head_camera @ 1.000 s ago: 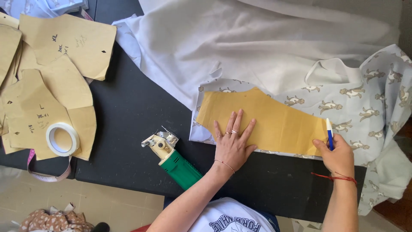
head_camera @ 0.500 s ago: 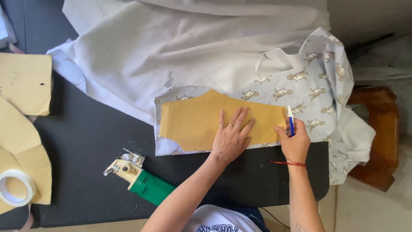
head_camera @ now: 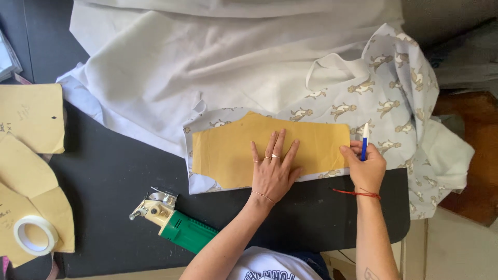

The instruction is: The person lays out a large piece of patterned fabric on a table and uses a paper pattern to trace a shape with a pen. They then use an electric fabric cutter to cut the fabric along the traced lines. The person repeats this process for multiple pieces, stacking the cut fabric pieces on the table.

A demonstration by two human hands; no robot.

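Note:
My left hand (head_camera: 272, 171) lies flat, fingers spread, on a brown paper pattern piece (head_camera: 228, 150). The pattern rests on pale printed fabric (head_camera: 384, 98) with small animal figures, spread over the black table (head_camera: 104, 176). My right hand (head_camera: 363, 166) grips a blue and white pen (head_camera: 364, 140) at the pattern's right edge, tip down against the fabric.
A green and cream electric fabric cutter (head_camera: 174, 223) lies at the table's near edge, left of my left arm. More brown pattern pieces (head_camera: 31, 124) and a roll of clear tape (head_camera: 33, 235) sit at the left. White cloth (head_camera: 207, 57) covers the far side. A wooden stool (head_camera: 467, 155) stands right.
The view has shifted, so everything sits further left in frame. My right hand with the pen stays at the pattern's right edge; my left hand remains pressed on the pattern.

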